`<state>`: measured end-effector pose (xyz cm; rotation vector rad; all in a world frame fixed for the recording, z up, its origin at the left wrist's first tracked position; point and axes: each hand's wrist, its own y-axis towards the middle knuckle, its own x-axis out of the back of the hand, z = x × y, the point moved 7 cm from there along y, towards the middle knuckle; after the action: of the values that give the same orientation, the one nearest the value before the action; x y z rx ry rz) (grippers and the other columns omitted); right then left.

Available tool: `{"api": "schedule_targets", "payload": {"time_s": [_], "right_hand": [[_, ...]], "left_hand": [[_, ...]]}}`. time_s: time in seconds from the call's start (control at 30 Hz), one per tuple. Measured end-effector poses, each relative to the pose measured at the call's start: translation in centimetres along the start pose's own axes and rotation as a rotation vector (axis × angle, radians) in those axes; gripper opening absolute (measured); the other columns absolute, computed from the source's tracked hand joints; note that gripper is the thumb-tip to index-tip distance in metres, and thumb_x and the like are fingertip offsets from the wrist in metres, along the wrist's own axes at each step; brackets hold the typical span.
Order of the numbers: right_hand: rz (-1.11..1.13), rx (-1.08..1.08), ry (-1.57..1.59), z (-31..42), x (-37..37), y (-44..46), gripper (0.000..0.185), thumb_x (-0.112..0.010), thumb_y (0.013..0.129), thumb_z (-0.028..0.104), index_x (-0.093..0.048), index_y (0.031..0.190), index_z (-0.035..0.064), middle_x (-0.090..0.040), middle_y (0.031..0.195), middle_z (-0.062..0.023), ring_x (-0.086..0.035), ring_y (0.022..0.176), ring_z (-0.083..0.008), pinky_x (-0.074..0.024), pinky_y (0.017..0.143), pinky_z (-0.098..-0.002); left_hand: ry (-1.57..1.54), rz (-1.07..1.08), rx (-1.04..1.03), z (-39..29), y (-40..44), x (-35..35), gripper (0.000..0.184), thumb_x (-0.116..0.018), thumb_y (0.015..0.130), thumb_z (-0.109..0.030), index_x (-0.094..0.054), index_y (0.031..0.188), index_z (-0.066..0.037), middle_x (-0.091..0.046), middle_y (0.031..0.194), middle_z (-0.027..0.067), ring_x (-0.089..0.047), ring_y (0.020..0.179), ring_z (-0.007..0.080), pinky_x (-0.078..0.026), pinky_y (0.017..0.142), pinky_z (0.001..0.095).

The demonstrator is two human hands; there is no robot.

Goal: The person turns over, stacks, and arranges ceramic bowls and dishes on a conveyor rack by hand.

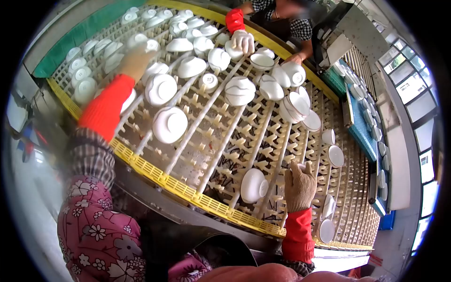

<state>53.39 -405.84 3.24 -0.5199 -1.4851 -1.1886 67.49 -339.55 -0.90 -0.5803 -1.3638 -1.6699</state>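
My left hand [135, 62] reaches over the far-left bowls and is smeared by motion. Its fingertips are at a white bowl [151, 45], beside another white bowl [137, 40]; whether it grips either cannot be told. My right hand [300, 188], in a tan knit glove, is closed near the front right of the pegged conveyor [206, 136]. A small white dish [305, 166], mostly hidden, shows between its thumb and fingers. Left of that hand a white bowl [254, 186] lies tipped on the pegs. To its right are a small bowl [335, 156] and a round dish [326, 231].
Across the conveyor a co-worker's gloved hand [242, 42] touches a bowl, and their other hand [297, 58] is at a bowl by the yellow edge. Several bowls stand on a blue side belt [361, 123]. A yellow guard strip [188, 190] runs along my side.
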Motion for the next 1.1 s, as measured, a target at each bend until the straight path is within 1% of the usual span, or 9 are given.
{"api": "schedule_targets", "payload": {"time_s": [0.1, 0.3, 0.4, 0.57, 0.67, 0.8, 0.93, 0.97, 1.1], "right_hand": [[0.005, -0.071, 0.055, -0.5, -0.1, -0.4, 0.020, -0.076, 0.101, 0.009, -0.081, 0.120, 0.0032, -0.078, 0.085, -0.0190, -0.075, 0.078, -0.0474, -0.0610, 0.112, -0.0580], [-0.065, -0.307, 0.342, -3.2, -0.4, -0.9, 0.035, -0.078, 0.108, 0.021, -0.084, 0.139, 0.0052, -0.088, 0.120, -0.0142, -0.082, 0.106, -0.0176, -0.0627, 0.091, -0.0341], [0.063, -0.374, 0.696, -1.3, -0.4, 2.4, 0.037, -0.080, 0.110, 0.024, -0.082, 0.142, 0.0053, -0.085, 0.132, -0.0163, -0.081, 0.113, -0.0218, -0.0646, 0.096, -0.0368], [-0.286, 0.447, 0.335, 9.4, 3.1, 10.3, 0.055, -0.089, 0.099, 0.011, -0.073, 0.151, 0.0047, -0.081, 0.139, -0.0183, -0.082, 0.120, -0.0335, -0.0672, 0.102, -0.0430], [-0.208, 0.271, 0.456, 13.2, 0.4, 15.5, 0.056, -0.086, 0.095, 0.001, -0.073, 0.149, 0.0060, -0.081, 0.136, -0.0185, -0.081, 0.121, -0.0336, -0.0657, 0.103, -0.0428], [0.084, 0.065, 0.685, 11.5, -3.3, 13.0, 0.055, -0.087, 0.094, 0.007, -0.072, 0.147, 0.0016, -0.080, 0.135, -0.0204, -0.080, 0.118, -0.0343, -0.0651, 0.102, -0.0440], [0.211, -0.036, 0.410, 8.5, 0.6, 5.7, 0.075, -0.095, 0.090, 0.020, -0.068, 0.156, -0.0023, -0.080, 0.131, -0.0212, -0.081, 0.108, -0.0338, -0.0652, 0.097, -0.0450], [0.328, -0.070, 0.318, 7.4, 0.5, 4.8, 0.085, -0.099, 0.080, 0.023, -0.067, 0.155, -0.0026, -0.079, 0.129, -0.0234, -0.080, 0.114, -0.0382, -0.0625, 0.104, -0.0489], [0.207, 0.166, 0.051, 2.6, -1.0, -1.8, 0.088, -0.099, 0.074, 0.025, -0.068, 0.152, -0.0017, -0.079, 0.128, -0.0237, -0.077, 0.117, -0.0435, -0.0594, 0.105, -0.0553]], "left_hand": [[-0.065, 0.411, 0.146, -4.4, -4.6, 5.2, 0.036, -0.068, 0.111, -0.030, -0.078, 0.140, -0.011, -0.080, 0.123, 0.0215, -0.074, 0.116, 0.0444, -0.056, 0.105, 0.0563], [-0.293, 0.083, -0.056, -6.0, -5.4, 6.8, 0.043, -0.072, 0.109, -0.038, -0.081, 0.136, -0.007, -0.081, 0.118, 0.0222, -0.073, 0.114, 0.0466, -0.054, 0.104, 0.0567], [-0.464, 0.256, -0.023, -10.7, -6.1, 13.0, 0.054, -0.075, 0.106, -0.046, -0.079, 0.143, -0.008, -0.078, 0.133, 0.0225, -0.068, 0.127, 0.0432, -0.052, 0.111, 0.0530], [-0.304, 0.103, -0.127, -13.1, -8.3, 11.4, 0.055, -0.081, 0.102, -0.043, -0.077, 0.149, -0.015, -0.068, 0.152, 0.0205, -0.059, 0.144, 0.0415, -0.046, 0.121, 0.0511], [-0.411, 0.153, -0.102, -11.5, -7.4, 9.9, 0.056, -0.087, 0.099, -0.035, -0.075, 0.153, -0.024, -0.063, 0.159, 0.0208, -0.055, 0.150, 0.0430, -0.044, 0.126, 0.0519], [-0.389, 0.147, -0.048, -10.3, -9.0, 9.3, 0.058, -0.085, 0.100, -0.036, -0.073, 0.155, -0.024, -0.064, 0.158, 0.0211, -0.058, 0.147, 0.0413, -0.046, 0.125, 0.0508], [-0.669, 0.148, 0.160, -8.5, -8.2, 8.2, 0.078, -0.086, 0.098, -0.042, -0.063, 0.165, -0.011, -0.069, 0.155, 0.0252, -0.068, 0.140, 0.0412, -0.052, 0.121, 0.0476], [-0.679, 0.174, 0.195, -8.5, -8.6, 6.5, 0.080, -0.086, 0.097, -0.044, -0.062, 0.166, -0.009, -0.069, 0.155, 0.0255, -0.068, 0.141, 0.0416, -0.052, 0.121, 0.0476], [-0.695, 0.228, 0.344, -7.3, -9.0, 1.4, 0.090, -0.085, 0.095, -0.049, -0.058, 0.167, -0.003, -0.070, 0.157, 0.0271, -0.067, 0.144, 0.0430, -0.051, 0.123, 0.0475]]}}
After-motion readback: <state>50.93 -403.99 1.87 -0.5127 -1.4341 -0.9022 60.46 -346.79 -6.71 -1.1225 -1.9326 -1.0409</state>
